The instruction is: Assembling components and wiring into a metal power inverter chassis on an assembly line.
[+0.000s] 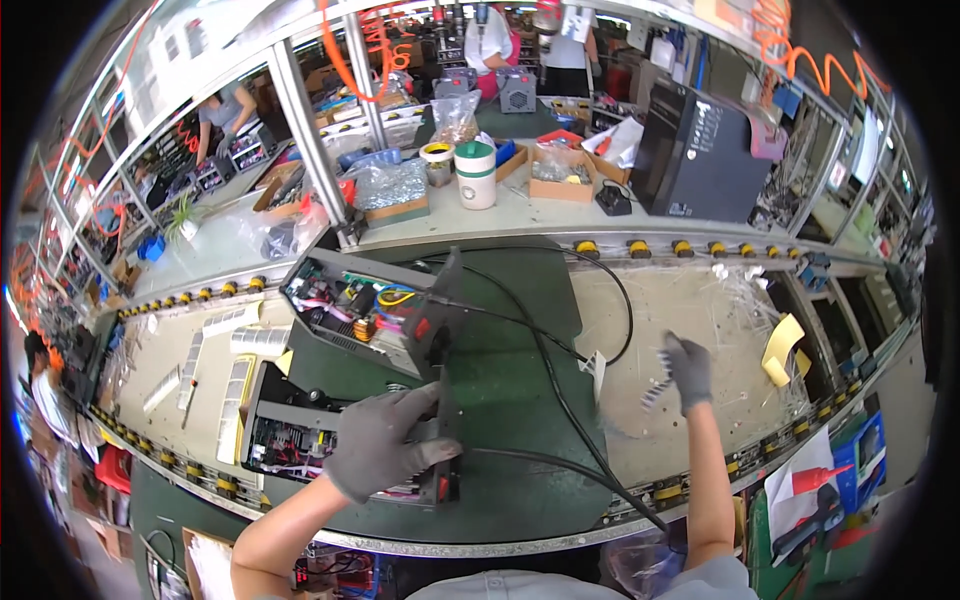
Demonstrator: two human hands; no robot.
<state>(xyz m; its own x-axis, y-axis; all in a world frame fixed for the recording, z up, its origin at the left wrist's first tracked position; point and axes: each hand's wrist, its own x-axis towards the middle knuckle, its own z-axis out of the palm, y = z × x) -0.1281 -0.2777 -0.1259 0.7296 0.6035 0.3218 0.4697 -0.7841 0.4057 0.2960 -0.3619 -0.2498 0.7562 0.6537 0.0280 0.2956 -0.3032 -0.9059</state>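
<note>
My gloved left hand (385,445) grips the end panel of the nearer open black metal case (275,412). Its fingers lie over the panel's upper edge and the thumb presses toward the panel's side. Inside that case, wires and circuit parts show in part; the hand covers the rest. A second open case (360,305) stands just behind it, with coloured wires and a green board inside. Black power cables (545,350) run from the two cases across the green mat (510,400). My gloved right hand (688,372) is raised at the right, its fingers smeared by motion.
Label sheets (235,400) and a small screwdriver (189,390) lie left of the cases. Yellow paper (783,350) curls at the right. Rollers (640,248) line the bench. A white cup (475,178), part boxes and a large black case (700,155) stand on the shelf behind.
</note>
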